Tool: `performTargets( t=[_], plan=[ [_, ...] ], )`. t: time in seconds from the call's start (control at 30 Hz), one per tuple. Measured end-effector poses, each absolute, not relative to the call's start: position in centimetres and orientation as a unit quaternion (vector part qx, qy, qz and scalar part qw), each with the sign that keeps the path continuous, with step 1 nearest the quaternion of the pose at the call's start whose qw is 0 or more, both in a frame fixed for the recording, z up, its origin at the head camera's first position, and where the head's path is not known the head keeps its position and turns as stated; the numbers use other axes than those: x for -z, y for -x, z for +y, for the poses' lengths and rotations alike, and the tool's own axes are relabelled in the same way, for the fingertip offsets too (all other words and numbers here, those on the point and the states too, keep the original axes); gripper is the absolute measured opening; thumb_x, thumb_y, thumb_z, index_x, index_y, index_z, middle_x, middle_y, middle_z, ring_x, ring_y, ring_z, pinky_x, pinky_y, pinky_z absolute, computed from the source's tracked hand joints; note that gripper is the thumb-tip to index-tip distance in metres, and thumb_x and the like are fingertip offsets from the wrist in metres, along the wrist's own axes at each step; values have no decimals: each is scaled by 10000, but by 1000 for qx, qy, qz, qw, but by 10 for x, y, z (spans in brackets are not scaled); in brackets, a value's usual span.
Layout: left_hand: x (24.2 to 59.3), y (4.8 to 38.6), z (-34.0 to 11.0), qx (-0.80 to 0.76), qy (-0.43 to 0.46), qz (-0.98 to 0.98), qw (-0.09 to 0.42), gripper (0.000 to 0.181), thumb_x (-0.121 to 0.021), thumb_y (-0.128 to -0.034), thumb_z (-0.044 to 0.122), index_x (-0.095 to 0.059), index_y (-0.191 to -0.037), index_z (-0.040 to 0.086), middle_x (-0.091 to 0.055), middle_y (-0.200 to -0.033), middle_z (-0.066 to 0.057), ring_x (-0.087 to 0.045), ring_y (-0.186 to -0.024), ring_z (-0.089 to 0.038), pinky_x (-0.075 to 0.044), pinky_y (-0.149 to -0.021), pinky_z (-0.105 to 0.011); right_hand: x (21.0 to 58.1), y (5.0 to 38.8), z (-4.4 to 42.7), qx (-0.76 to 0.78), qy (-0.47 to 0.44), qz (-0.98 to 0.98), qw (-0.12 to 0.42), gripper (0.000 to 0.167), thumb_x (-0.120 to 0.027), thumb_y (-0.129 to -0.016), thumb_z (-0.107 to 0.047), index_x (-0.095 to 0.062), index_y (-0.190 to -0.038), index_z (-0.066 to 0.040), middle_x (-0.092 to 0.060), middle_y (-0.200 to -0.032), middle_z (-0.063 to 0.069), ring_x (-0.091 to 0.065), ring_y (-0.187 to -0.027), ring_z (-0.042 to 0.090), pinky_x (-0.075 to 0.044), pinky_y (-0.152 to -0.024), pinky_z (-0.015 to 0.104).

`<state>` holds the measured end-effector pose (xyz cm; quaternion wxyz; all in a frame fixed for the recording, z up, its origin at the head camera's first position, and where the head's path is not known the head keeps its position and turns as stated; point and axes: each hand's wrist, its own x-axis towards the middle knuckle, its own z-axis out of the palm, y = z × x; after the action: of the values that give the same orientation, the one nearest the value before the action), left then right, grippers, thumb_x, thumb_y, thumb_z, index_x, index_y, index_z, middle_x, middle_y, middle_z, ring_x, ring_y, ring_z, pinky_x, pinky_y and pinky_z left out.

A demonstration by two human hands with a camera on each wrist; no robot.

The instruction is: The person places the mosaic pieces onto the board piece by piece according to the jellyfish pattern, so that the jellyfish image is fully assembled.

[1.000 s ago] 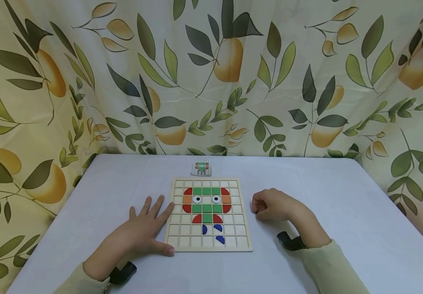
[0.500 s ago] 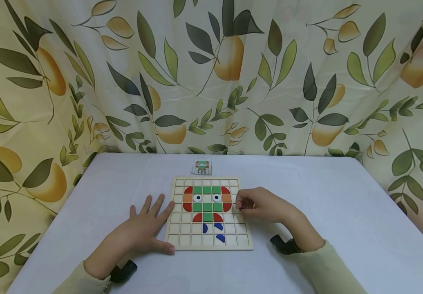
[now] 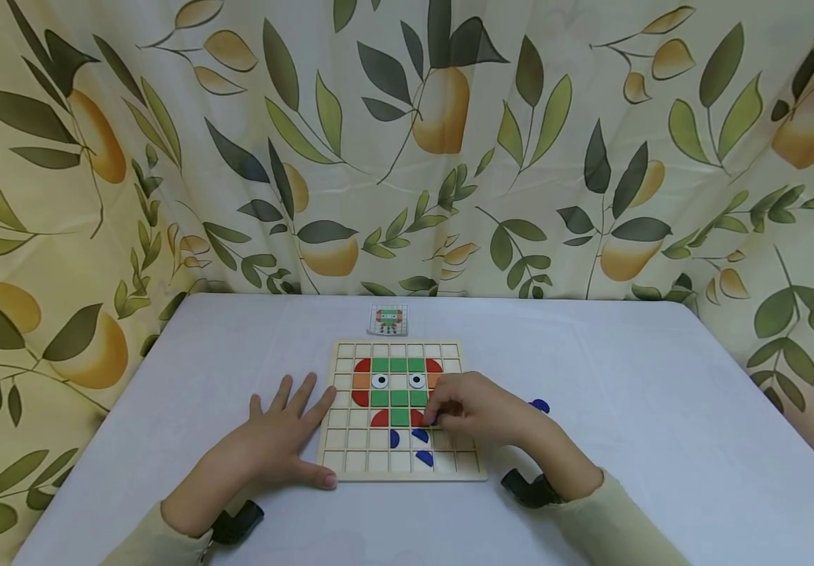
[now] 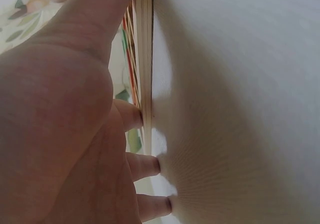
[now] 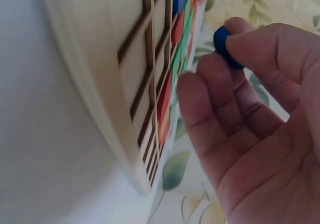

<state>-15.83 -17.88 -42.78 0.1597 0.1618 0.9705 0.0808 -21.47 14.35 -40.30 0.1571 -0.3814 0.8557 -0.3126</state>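
Observation:
My left hand (image 3: 272, 444) lies with fingers spread at the left side of a wooden grid board (image 3: 336, 465), thumb and index finger touching its edge. Over the board's right part, my right hand (image 3: 488, 405) pinches a small dark blue piece (image 5: 227, 47) between thumb and fingers, plain in the right wrist view. Green tiles (image 3: 399, 399), red rounded tiles (image 3: 380, 419), an orange tile (image 3: 360, 381) and two eye tiles (image 3: 380, 380) form a face on the grid. Below it sit blue half-round pieces (image 3: 424, 457), some loosely tilted. My right fingers hide some tiles.
A small picture card (image 3: 388, 320) with a similar face lies behind the board. Another blue piece (image 3: 539, 406) rests on the white table (image 3: 626, 362), partly behind my right forearm. A leaf-and-fruit patterned curtain (image 3: 407, 220) hangs at the back.
My right hand has moved left from beside the board to over its right columns, carrying the blue piece. A blue piece on the table has come into sight. My left hand has stayed put.

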Motion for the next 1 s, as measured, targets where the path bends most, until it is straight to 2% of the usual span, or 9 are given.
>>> performTargets(
  t=[0.37,0.63,0.8,1.0],
  plan=[
    [428,158,-179,-80,-167,969,165,1269,-683,-619,847,-221,-1604,195,-88,-1667,-187,-38,-1492,-528,-96,-1016,-840,404,198,121,331,403,831,195,132,-742,-889,-89,-737,-936,-213,-699,-885,-125,-589,-739,33,-547,-714,225],
    [423,158,-180,-84,-169,968,165,1256,-691,-634,831,-220,-1604,187,-89,-1666,-192,-40,-1492,-527,-101,-1022,-835,403,189,104,280,406,855,163,111,-759,-887,-162,-712,-864,-260,-620,-773,-191,-533,-698,17,-485,-648,200],
    [423,157,-179,-82,-167,969,163,1262,-694,-626,834,-230,-1601,181,-112,-1661,-200,-56,-1488,-535,-116,-1012,-841,403,181,99,263,392,867,159,128,-735,-898,-163,-735,-869,-289,-621,-752,-204,-548,-706,20,-477,-651,212],
    [424,157,-178,-79,-159,971,163,1270,-701,-611,836,-233,-1601,194,-112,-1663,-191,-51,-1492,-527,-111,-1009,-843,403,176,95,236,387,878,153,138,-717,-897,-140,-747,-906,-274,-607,-742,-197,-539,-690,19,-468,-627,209]
  ],
)
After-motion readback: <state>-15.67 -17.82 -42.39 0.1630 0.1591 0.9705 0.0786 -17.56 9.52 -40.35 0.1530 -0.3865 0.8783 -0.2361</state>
